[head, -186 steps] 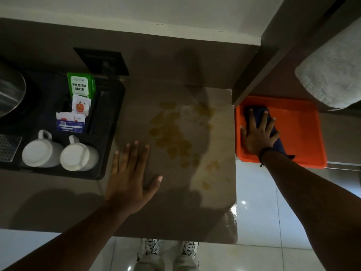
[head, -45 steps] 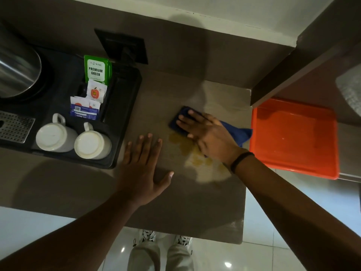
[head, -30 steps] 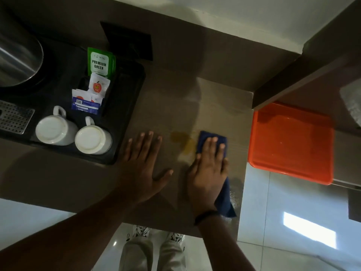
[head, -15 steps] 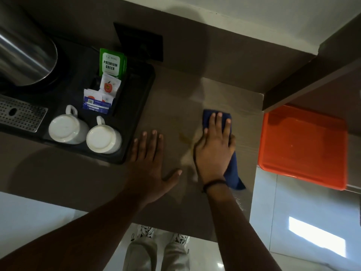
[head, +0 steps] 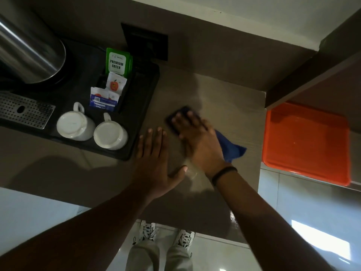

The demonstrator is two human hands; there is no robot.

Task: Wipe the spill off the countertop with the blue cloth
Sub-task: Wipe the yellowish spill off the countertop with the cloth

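My right hand (head: 197, 139) presses flat on the blue cloth (head: 231, 148) on the brown countertop (head: 224, 94), blurred with motion. The cloth shows dark beyond my fingertips and trails out bright blue to the right of my wrist. My left hand (head: 156, 161) lies flat on the counter just to the left, fingers apart, holding nothing. Only a faint wet sheen (head: 190, 172) shows near my left thumb; no yellow stains are visible.
A black tray (head: 140, 122) on the left holds two upturned white cups (head: 75, 124), tea sachets (head: 117, 61) and a steel kettle (head: 25, 53). An orange tray (head: 306, 141) sits lower to the right, past the counter's edge. My shoes (head: 166, 234) stand on the tiled floor below.
My right hand slid the cloth to the left, toward my left hand's fingertips, and turned at an angle. The yellow stains that showed earlier are gone. My left hand has stayed planted.
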